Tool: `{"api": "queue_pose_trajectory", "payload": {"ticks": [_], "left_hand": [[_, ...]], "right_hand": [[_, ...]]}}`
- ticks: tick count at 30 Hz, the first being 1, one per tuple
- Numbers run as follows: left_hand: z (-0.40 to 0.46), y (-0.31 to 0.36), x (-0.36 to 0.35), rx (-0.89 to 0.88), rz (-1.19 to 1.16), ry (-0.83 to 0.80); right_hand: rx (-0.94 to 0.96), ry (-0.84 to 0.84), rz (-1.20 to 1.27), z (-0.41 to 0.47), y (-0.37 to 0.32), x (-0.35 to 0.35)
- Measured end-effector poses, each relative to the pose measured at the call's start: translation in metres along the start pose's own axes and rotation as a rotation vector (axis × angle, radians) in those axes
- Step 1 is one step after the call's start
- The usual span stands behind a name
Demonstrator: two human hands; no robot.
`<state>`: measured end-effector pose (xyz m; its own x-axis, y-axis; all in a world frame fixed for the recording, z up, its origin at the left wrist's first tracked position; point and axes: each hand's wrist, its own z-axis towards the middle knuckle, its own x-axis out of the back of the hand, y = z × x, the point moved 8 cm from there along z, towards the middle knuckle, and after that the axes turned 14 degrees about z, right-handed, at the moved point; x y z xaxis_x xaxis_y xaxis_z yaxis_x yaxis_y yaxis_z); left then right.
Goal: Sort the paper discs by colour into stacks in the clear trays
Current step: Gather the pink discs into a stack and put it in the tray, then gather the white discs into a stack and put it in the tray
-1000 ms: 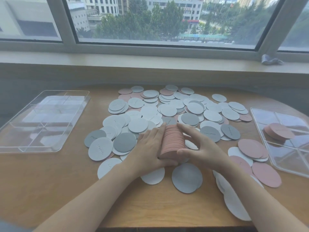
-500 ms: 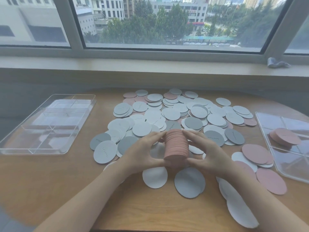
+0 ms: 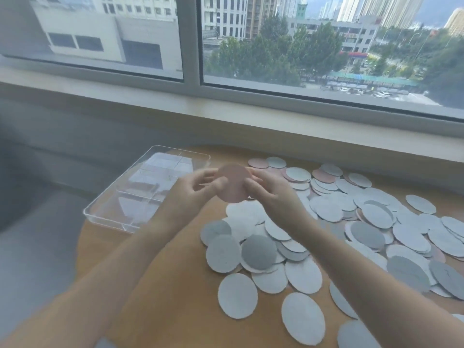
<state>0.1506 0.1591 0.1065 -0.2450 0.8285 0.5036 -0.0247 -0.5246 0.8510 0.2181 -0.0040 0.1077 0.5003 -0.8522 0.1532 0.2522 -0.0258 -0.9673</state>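
Observation:
A stack of pink paper discs is held up in the air between both hands, its flat face towards me. My left hand grips its left edge and my right hand grips its right edge. Just behind and left of the stack lies a clear divided tray on the wooden table; its compartments look empty. A spread of white, grey and pink discs covers the table to the right of my arms.
The table's rounded left edge drops off beside the tray. A wide window ledge and window run along the far side. The second clear tray is out of view.
Both hands have lifted the pink stack off the pile and carried it up and left, close to the left tray. My head has turned left, so the right tray left the view.

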Motion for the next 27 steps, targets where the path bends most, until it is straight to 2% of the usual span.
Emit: {"api": "queue_pose_trajectory", "payload": {"ticks": [4, 9, 14, 18, 20, 22, 27], "left_hand": [[0.029, -0.050, 0.075, 0.206, 0.092, 0.139], [0.054, -0.111, 0.138, 0.401, 0.178, 0.197], [0.065, -0.153, 0.177, 0.500, 0.184, 0.290], [0.072, -0.180, 0.179, 0.542, 0.463, 0.285], [0.075, -0.189, 0.175, 0.540, 0.504, 0.315], [0.076, -0.190, 0.176, 0.495, 0.420, 0.384], [0.067, -0.192, 0.179, 0.453, 0.048, 0.389]], "right_hand": [[-0.146, -0.052, 0.113, 0.070, 0.014, -0.086], [-0.334, -0.110, 0.166, 0.131, 0.030, -0.169], [-0.360, -0.146, 0.046, 0.171, 0.043, -0.216], [-0.331, -0.203, -0.259, 0.178, 0.057, -0.232], [-0.334, -0.204, -0.315, 0.178, 0.062, -0.234], [-0.318, -0.184, -0.316, 0.178, 0.063, -0.234], [-0.187, -0.099, -0.159, 0.167, 0.042, -0.209]]}}
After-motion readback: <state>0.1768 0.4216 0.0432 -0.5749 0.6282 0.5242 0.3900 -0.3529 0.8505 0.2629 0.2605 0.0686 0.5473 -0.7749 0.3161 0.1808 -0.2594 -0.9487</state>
